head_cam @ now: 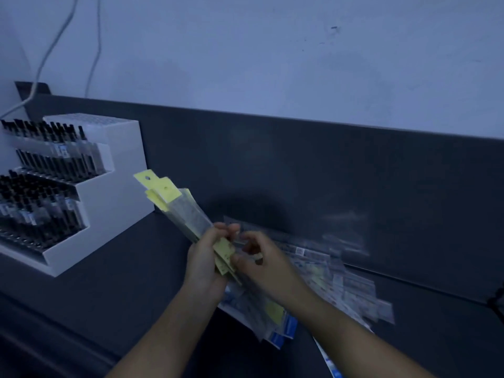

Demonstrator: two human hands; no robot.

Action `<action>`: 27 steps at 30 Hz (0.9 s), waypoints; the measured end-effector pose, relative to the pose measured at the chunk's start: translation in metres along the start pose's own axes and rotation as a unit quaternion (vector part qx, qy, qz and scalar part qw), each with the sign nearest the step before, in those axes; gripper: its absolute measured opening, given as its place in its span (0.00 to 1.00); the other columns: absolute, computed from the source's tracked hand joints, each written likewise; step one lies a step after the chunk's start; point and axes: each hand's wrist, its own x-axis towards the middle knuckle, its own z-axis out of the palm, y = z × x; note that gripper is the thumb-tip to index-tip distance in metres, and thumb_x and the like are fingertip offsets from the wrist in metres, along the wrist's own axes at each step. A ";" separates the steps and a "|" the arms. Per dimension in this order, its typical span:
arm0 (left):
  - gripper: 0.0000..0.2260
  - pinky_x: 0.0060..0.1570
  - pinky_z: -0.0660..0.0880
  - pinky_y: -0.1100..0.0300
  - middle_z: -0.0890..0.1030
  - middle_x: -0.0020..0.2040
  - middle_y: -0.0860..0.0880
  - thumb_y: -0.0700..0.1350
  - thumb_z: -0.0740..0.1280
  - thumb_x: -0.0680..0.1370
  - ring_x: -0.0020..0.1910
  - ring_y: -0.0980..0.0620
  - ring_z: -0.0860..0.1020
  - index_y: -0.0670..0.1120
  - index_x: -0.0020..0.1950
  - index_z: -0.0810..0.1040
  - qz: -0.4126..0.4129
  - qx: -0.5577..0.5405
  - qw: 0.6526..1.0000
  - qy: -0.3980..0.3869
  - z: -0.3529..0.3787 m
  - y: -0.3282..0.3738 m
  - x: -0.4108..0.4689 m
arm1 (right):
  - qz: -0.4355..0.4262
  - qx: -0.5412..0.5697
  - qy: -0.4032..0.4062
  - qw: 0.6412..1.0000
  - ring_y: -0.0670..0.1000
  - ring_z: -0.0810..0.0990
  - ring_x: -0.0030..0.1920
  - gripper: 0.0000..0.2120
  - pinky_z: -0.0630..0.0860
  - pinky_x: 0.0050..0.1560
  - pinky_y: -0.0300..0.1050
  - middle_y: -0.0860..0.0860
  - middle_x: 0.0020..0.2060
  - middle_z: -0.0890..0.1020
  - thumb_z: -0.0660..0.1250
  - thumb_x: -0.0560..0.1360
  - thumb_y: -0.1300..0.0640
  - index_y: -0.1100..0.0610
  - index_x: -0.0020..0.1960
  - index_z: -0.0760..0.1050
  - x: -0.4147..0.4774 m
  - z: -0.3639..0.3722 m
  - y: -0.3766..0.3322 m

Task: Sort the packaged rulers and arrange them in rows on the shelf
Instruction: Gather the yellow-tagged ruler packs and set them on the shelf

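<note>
My left hand (203, 264) grips a bundle of packaged rulers (180, 211) in clear sleeves with yellow header cards, tilted up to the left above the dark shelf (122, 282). My right hand (266, 264) pinches one yellow-headed package in that bundle, right beside the left hand's fingers. Below and to the right of both hands lies a loose pile of more packaged rulers (346, 287) with blue and yellow labels, spread flat on the shelf against the back panel.
A white stepped display stand (109, 203) filled with several dark pens stands at the left of the shelf. A dark back panel (327, 173) runs behind the shelf. Two cables (92, 64) hang on the wall above.
</note>
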 end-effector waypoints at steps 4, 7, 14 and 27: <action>0.12 0.35 0.74 0.59 0.70 0.26 0.50 0.39 0.61 0.77 0.27 0.53 0.72 0.45 0.34 0.70 0.056 -0.051 0.997 -0.012 0.002 0.018 -0.001 | 0.122 0.089 -0.092 0.984 0.39 0.79 0.51 0.22 0.72 0.45 0.30 0.43 0.52 0.80 0.66 0.71 0.39 0.48 0.61 0.73 -0.022 -0.010 0.014; 0.09 0.28 0.72 0.63 0.70 0.28 0.50 0.39 0.62 0.77 0.25 0.55 0.69 0.46 0.36 0.71 0.083 -0.083 0.993 -0.034 0.015 0.029 0.001 | 0.193 0.273 -0.039 0.942 0.45 0.82 0.43 0.20 0.77 0.40 0.36 0.49 0.45 0.84 0.65 0.71 0.43 0.57 0.54 0.80 -0.025 -0.017 0.017; 0.05 0.34 0.76 0.59 0.75 0.32 0.48 0.36 0.63 0.78 0.30 0.52 0.75 0.42 0.51 0.77 0.153 -0.002 0.988 -0.030 0.057 0.007 -0.014 | 0.292 0.598 0.071 0.743 0.55 0.82 0.35 0.15 0.80 0.34 0.44 0.59 0.44 0.82 0.61 0.78 0.50 0.62 0.51 0.76 -0.028 -0.022 -0.005; 0.07 0.33 0.78 0.55 0.77 0.33 0.47 0.39 0.67 0.76 0.25 0.50 0.77 0.43 0.54 0.74 0.193 0.037 0.979 0.060 0.106 -0.037 -0.039 | 0.290 0.614 0.083 0.729 0.53 0.81 0.30 0.18 0.77 0.24 0.40 0.59 0.37 0.83 0.65 0.75 0.47 0.63 0.49 0.80 -0.062 -0.067 -0.001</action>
